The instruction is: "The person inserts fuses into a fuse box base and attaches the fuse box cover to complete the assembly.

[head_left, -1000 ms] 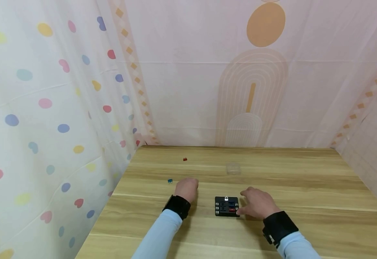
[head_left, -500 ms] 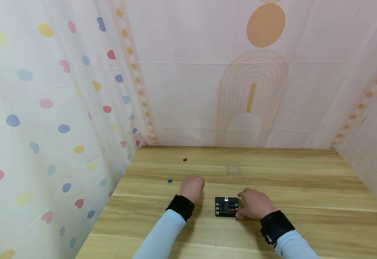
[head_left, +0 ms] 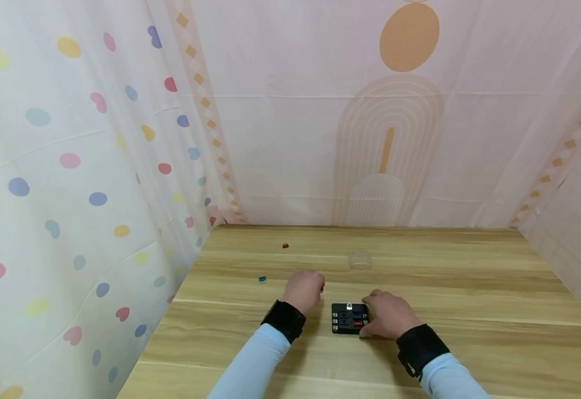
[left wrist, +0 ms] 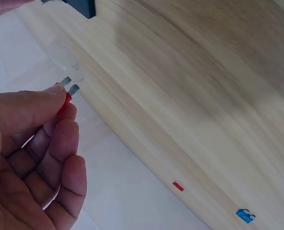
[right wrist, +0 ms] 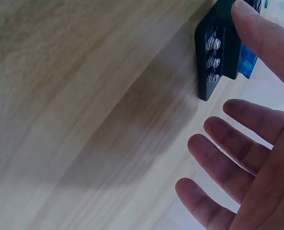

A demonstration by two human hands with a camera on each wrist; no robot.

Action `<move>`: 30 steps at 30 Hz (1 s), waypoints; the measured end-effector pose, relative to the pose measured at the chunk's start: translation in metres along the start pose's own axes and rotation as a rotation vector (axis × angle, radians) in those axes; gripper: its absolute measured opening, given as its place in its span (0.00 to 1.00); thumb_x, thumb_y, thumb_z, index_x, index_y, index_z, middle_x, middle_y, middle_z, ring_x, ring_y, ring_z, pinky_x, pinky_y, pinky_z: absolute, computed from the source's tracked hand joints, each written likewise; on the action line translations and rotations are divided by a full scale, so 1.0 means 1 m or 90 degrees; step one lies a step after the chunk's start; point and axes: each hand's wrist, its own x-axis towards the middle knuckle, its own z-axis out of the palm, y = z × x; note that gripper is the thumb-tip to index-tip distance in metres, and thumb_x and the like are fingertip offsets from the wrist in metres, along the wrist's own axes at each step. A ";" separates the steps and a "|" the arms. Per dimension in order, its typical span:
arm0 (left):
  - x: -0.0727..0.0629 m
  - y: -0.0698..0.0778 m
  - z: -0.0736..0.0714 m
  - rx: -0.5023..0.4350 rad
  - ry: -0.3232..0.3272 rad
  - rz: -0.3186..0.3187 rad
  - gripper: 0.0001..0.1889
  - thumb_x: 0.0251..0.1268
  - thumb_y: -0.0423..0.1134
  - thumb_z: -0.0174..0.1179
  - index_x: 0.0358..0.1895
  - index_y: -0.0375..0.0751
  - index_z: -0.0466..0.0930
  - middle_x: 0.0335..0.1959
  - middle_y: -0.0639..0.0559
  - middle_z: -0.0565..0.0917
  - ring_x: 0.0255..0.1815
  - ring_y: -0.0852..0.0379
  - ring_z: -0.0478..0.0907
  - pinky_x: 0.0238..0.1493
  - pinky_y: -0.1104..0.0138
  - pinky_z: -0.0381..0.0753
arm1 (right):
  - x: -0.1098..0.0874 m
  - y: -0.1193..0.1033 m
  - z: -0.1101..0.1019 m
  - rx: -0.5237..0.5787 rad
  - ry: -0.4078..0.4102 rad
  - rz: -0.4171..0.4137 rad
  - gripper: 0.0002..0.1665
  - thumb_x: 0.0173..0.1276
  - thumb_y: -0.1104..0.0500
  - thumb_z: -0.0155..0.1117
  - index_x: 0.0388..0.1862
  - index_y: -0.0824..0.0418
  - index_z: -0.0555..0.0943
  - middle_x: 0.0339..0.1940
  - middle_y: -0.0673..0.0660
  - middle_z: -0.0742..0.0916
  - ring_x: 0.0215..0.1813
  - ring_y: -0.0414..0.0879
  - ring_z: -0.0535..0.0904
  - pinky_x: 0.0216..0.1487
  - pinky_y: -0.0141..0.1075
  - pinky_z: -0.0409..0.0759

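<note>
My left hand [head_left: 304,291] pinches a red blade fuse [left wrist: 67,99] between thumb and index finger, its two metal prongs pointing away from the fingers. To its right on the table lies a black fuse block [head_left: 342,320] with metal screws along its sides and a red and a blue fuse seated in it. My right hand [head_left: 390,313] is at the block's right side, thumb at the near right corner and the other fingers spread and relaxed. In the right wrist view the thumb overlaps the edge of the fuse block [right wrist: 232,43], and the blue fuse [right wrist: 247,61] shows beside it.
Left of my left hand lies a loose blue fuse [head_left: 263,280]. Farther back is another red fuse [head_left: 285,245]. A clear plastic cover [head_left: 360,260] rests behind the fuse block on the wooden table [head_left: 470,288]. Curtains hang around the table.
My left hand has moved right, toward the fuse block, with the red fuse. The right hand has shifted slightly left, its thumb closer over the block's corner. The block stays in place.
</note>
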 end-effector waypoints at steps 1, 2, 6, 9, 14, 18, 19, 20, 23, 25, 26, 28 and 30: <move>0.000 0.001 0.000 -0.003 -0.002 0.003 0.08 0.56 0.27 0.69 0.26 0.45 0.87 0.24 0.57 0.84 0.25 0.62 0.79 0.26 0.71 0.77 | 0.001 0.000 0.001 -0.004 0.002 -0.003 0.42 0.45 0.46 0.84 0.55 0.67 0.82 0.54 0.64 0.83 0.54 0.60 0.80 0.53 0.53 0.78; 0.000 0.002 -0.001 -0.008 -0.006 0.007 0.07 0.56 0.28 0.69 0.26 0.44 0.87 0.24 0.57 0.84 0.26 0.62 0.79 0.27 0.71 0.77 | 0.001 0.000 0.002 -0.008 0.004 -0.006 0.41 0.44 0.45 0.84 0.54 0.67 0.82 0.53 0.63 0.83 0.53 0.59 0.80 0.52 0.53 0.79; 0.001 0.006 -0.003 -0.018 -0.016 0.023 0.06 0.57 0.29 0.69 0.28 0.44 0.88 0.25 0.57 0.85 0.27 0.62 0.80 0.29 0.71 0.78 | 0.003 -0.002 0.004 -0.017 0.005 -0.014 0.40 0.44 0.45 0.84 0.52 0.66 0.84 0.48 0.60 0.84 0.47 0.55 0.81 0.47 0.52 0.80; 0.002 0.009 -0.005 -0.015 -0.024 0.035 0.05 0.58 0.29 0.69 0.28 0.44 0.88 0.25 0.58 0.85 0.27 0.63 0.79 0.30 0.71 0.78 | 0.003 -0.002 0.005 -0.016 0.003 -0.015 0.38 0.44 0.45 0.84 0.50 0.65 0.84 0.46 0.58 0.84 0.43 0.52 0.81 0.45 0.50 0.80; 0.003 0.014 -0.006 -0.003 -0.031 0.053 0.04 0.59 0.32 0.70 0.29 0.46 0.88 0.26 0.59 0.85 0.27 0.64 0.79 0.29 0.72 0.78 | 0.003 -0.001 0.008 -0.019 0.004 -0.019 0.37 0.44 0.44 0.84 0.49 0.64 0.85 0.44 0.57 0.84 0.40 0.50 0.80 0.42 0.49 0.79; 0.004 0.018 -0.006 0.009 -0.028 0.071 0.04 0.60 0.34 0.69 0.29 0.47 0.88 0.27 0.59 0.85 0.27 0.64 0.79 0.29 0.72 0.77 | 0.003 -0.002 0.008 -0.014 0.008 -0.021 0.37 0.45 0.44 0.83 0.49 0.64 0.85 0.44 0.56 0.84 0.40 0.49 0.79 0.42 0.48 0.79; 0.004 0.019 -0.007 0.012 -0.027 0.075 0.04 0.60 0.34 0.69 0.30 0.47 0.88 0.27 0.59 0.85 0.27 0.64 0.79 0.29 0.72 0.77 | 0.003 -0.003 0.008 -0.012 0.009 -0.021 0.36 0.45 0.44 0.83 0.49 0.64 0.85 0.44 0.56 0.84 0.40 0.49 0.79 0.42 0.48 0.79; 0.004 0.020 -0.006 0.014 -0.029 0.078 0.04 0.60 0.34 0.69 0.30 0.47 0.88 0.26 0.59 0.85 0.27 0.64 0.79 0.29 0.72 0.77 | 0.003 -0.003 0.008 -0.010 0.010 -0.022 0.36 0.45 0.44 0.83 0.49 0.63 0.85 0.45 0.56 0.83 0.40 0.49 0.79 0.43 0.48 0.79; 0.005 0.023 -0.005 0.019 -0.034 0.084 0.04 0.59 0.34 0.69 0.29 0.47 0.88 0.25 0.60 0.84 0.26 0.64 0.78 0.28 0.72 0.76 | 0.004 -0.004 0.009 -0.006 0.014 -0.026 0.35 0.46 0.45 0.83 0.49 0.64 0.86 0.44 0.56 0.83 0.39 0.49 0.79 0.42 0.47 0.79; 0.005 0.024 -0.005 0.019 -0.036 0.087 0.04 0.58 0.33 0.70 0.29 0.47 0.87 0.25 0.60 0.83 0.26 0.64 0.77 0.28 0.72 0.75 | 0.004 -0.004 0.010 -0.006 0.016 -0.029 0.34 0.46 0.46 0.83 0.48 0.64 0.86 0.42 0.55 0.83 0.38 0.48 0.78 0.42 0.47 0.79; 0.005 0.025 -0.004 0.018 -0.036 0.089 0.04 0.58 0.33 0.70 0.28 0.47 0.87 0.24 0.60 0.83 0.25 0.64 0.76 0.27 0.73 0.75 | 0.004 -0.005 0.010 -0.004 0.017 -0.030 0.33 0.46 0.47 0.83 0.48 0.64 0.86 0.42 0.55 0.83 0.37 0.48 0.78 0.42 0.47 0.79; 0.005 0.026 -0.003 0.023 -0.032 0.097 0.04 0.57 0.33 0.70 0.29 0.48 0.87 0.24 0.60 0.83 0.25 0.65 0.77 0.27 0.73 0.75 | 0.005 -0.005 0.011 -0.004 0.019 -0.031 0.32 0.46 0.48 0.83 0.47 0.64 0.86 0.40 0.54 0.83 0.36 0.47 0.78 0.42 0.46 0.79; 0.005 0.027 -0.003 0.025 -0.029 0.104 0.04 0.58 0.32 0.69 0.29 0.47 0.88 0.25 0.60 0.83 0.26 0.64 0.77 0.27 0.73 0.75 | 0.006 -0.005 0.012 -0.010 0.021 -0.033 0.32 0.46 0.48 0.83 0.47 0.64 0.86 0.39 0.53 0.82 0.35 0.46 0.77 0.42 0.45 0.79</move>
